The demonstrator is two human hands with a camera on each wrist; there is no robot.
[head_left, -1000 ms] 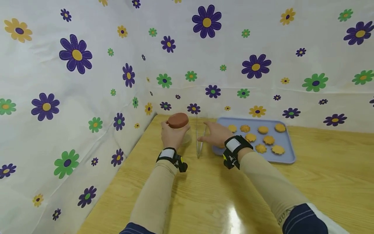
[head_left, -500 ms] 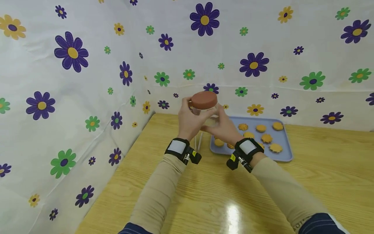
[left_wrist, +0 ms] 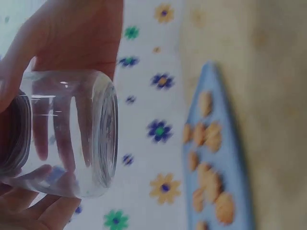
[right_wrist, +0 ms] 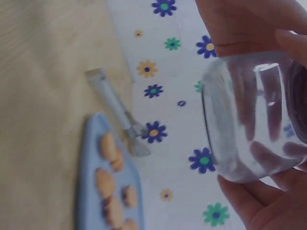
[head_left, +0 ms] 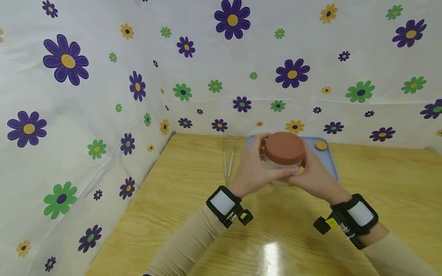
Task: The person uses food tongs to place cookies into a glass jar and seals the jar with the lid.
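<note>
My left hand (head_left: 249, 172) and right hand (head_left: 315, 175) grip a clear glass jar (left_wrist: 72, 134) between them. The jar has a reddish-brown lid (head_left: 285, 147) on it. In the head view it is held up in front of the blue tray (head_left: 330, 165), hiding most of it. Thumbs lie along the near side of the jar, while the other fingers curl round its sides. Both wrist views show fingers through the glass. Beyond the jar, several cookies (right_wrist: 105, 182) lie on the tray.
A pair of metal tongs (head_left: 225, 165) lies on the wooden table (head_left: 193, 168) left of the tray. One cookie (head_left: 321, 145) shows at the tray's far right. A flower-printed cloth (head_left: 193, 23) hangs behind and along the left side.
The left hand has lifted the jar off the table's left part and carried it right, over the tongs. The right hand has come from beside the tongs to grip it too.
</note>
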